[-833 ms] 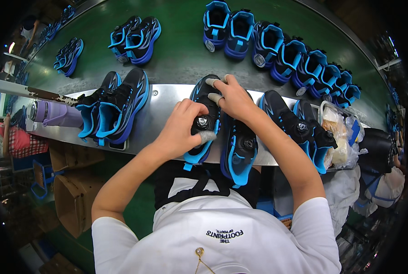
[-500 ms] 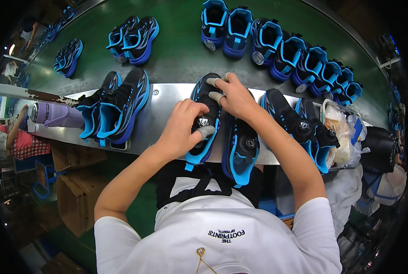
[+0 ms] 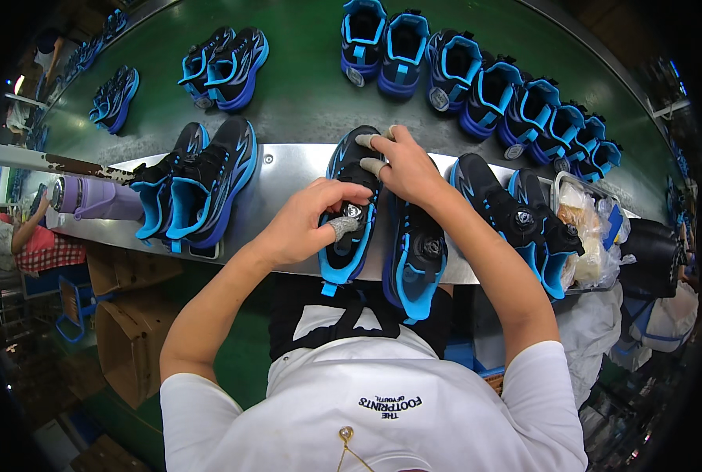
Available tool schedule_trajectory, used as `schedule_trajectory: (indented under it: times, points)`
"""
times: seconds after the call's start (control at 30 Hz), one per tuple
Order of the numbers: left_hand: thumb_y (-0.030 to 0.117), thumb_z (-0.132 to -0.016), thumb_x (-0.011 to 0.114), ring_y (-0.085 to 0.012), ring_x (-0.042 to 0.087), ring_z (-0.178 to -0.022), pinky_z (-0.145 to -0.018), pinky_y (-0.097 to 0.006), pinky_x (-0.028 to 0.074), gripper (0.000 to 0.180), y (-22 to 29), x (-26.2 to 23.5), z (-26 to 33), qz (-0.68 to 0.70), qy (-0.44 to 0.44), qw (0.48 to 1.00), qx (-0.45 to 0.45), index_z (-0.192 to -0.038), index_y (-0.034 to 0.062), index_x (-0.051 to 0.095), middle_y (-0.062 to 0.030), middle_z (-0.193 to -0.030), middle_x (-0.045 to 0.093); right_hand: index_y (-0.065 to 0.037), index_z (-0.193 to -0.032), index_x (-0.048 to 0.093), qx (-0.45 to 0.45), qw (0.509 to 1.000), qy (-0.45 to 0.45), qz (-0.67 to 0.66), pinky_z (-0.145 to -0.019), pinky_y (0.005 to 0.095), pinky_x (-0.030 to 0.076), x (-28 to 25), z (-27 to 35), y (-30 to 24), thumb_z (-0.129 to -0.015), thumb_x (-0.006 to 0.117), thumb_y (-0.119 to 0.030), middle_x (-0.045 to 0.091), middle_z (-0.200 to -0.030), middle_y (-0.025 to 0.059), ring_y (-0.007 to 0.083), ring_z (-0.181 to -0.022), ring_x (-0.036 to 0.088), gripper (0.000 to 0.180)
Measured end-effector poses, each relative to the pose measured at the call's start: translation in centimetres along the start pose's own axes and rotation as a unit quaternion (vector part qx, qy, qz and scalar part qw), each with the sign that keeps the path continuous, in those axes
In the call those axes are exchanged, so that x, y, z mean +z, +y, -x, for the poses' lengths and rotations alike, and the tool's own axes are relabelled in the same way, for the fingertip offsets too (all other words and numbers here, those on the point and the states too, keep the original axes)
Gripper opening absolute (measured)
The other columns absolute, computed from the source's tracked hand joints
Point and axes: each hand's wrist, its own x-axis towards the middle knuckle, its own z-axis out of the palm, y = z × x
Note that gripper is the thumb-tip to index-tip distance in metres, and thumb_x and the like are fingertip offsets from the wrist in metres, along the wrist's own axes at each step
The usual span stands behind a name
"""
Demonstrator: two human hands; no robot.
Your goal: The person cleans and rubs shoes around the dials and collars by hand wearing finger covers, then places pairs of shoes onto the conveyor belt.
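Note:
A black and blue sneaker (image 3: 343, 157) lies in front of me, toe pointing away, on a metal ledge (image 3: 280, 169). My left hand (image 3: 300, 224) is closed about the round lacing dial (image 3: 355, 211) on its tongue, thumb on one side and fingers on the other. Across the front of the same shoe, my right hand (image 3: 410, 173) grips the upper with bent fingers. Pale covers wrap several fingertips. The matching sneaker (image 3: 419, 271) rests just right of it, under my right wrist. Its own dial faces up, untouched.
More sneakers (image 3: 229, 169) stand left beside a purple bottle (image 3: 103, 198); another pair (image 3: 484, 185) sits right, by a tray of plastic-wrapped items (image 3: 591, 228). Beyond is a green belt (image 3: 304, 71) with rows of sneakers (image 3: 496, 98). Cardboard boxes (image 3: 134, 338) and another person (image 3: 40, 236) are at left.
My left hand has shifted slightly, its fingers now higher and further right over the dial. My right hand stays put. The shoes on the green belt have slid a little left.

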Motion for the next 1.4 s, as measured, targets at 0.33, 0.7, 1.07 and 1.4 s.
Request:
schedule_trajectory:
  times: [0.33,0.7,1.07,1.4]
  points:
    - [0.015,-0.076,0.076,-0.0222,0.056,-0.099,-0.095,-0.034,0.043,0.051,-0.8,1.1,-0.4,-0.013,0.062,0.998,0.012,-0.123,0.0060,0.060,-0.0063,-0.102,0.061,-0.015,-0.123,0.065,-0.022,1.000,0.020,0.000,-0.089,0.0421,0.049,0.5,0.1,0.6,-0.085,0.070,-0.020,0.053,-0.111,0.0189,0.0375,-0.099,0.059,0.038]
    - [0.020,-0.080,0.075,-0.0231,0.049,-0.107,-0.100,-0.037,0.036,0.040,-2.6,0.3,-1.1,-0.051,-0.039,0.995,0.078,-0.118,0.0105,0.067,-0.0026,-0.110,0.065,-0.016,-0.121,0.065,-0.015,1.000,0.007,0.006,-0.088,0.0437,0.050,0.4,0.0,0.3,-0.084,0.070,-0.021,0.053,-0.111,0.0182,0.0381,-0.100,0.060,0.037]
    - [0.001,-0.083,0.054,-0.0257,0.063,-0.090,-0.087,-0.033,0.048,0.020,-0.8,-2.3,0.8,-0.018,0.112,0.993,-0.037,-0.100,0.0027,0.065,-0.0131,-0.099,0.066,-0.010,-0.129,0.060,-0.022,0.993,-0.084,-0.077,-0.098,0.0410,0.045,-2.6,2.9,-1.7,-0.079,0.077,-0.035,0.054,-0.123,0.0208,0.0373,-0.115,0.055,0.059]
    - [0.026,-0.072,0.067,-0.0374,0.066,-0.089,-0.078,-0.046,0.052,0.032,2.9,-0.2,-3.5,-0.331,-0.148,0.918,-0.160,-0.096,0.0041,0.064,-0.0158,-0.093,0.069,-0.004,-0.134,0.052,-0.089,0.992,-0.083,-0.032,-0.108,0.0447,0.038,0.6,5.3,-3.4,-0.067,0.083,-0.026,0.045,-0.139,0.0215,0.0402,-0.129,0.042,0.076]
